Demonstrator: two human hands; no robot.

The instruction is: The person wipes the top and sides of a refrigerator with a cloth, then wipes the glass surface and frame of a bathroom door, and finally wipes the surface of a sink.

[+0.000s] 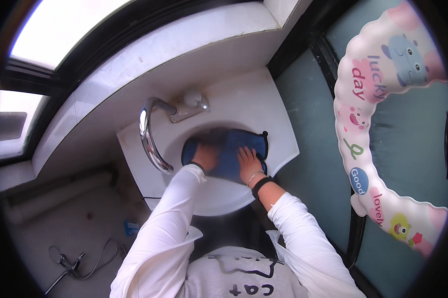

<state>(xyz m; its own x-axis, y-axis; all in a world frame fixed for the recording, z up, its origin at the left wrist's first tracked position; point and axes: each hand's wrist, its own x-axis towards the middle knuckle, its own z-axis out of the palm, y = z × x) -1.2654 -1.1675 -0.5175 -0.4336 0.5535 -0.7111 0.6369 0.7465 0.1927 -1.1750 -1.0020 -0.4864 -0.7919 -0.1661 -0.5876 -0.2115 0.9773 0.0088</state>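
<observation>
A blue fabric piece with black edging lies in the white washbasin, covering much of the bowl; its exact kind is unclear. My right hand rests on the fabric's right part, fingers spread and stretched out over it. On the fabric's left part is my left hand, smeared by motion, so its fingers do not show clearly. Left of the hands a curved chrome faucet arches over the basin, its spout end near my left wrist. No stream of water can be made out.
Behind the basin runs a white tiled ledge under a dark-framed window. A greenish panel stands close on the right, with a scalloped pink printed ring on it. A handheld shower set lies low on the left.
</observation>
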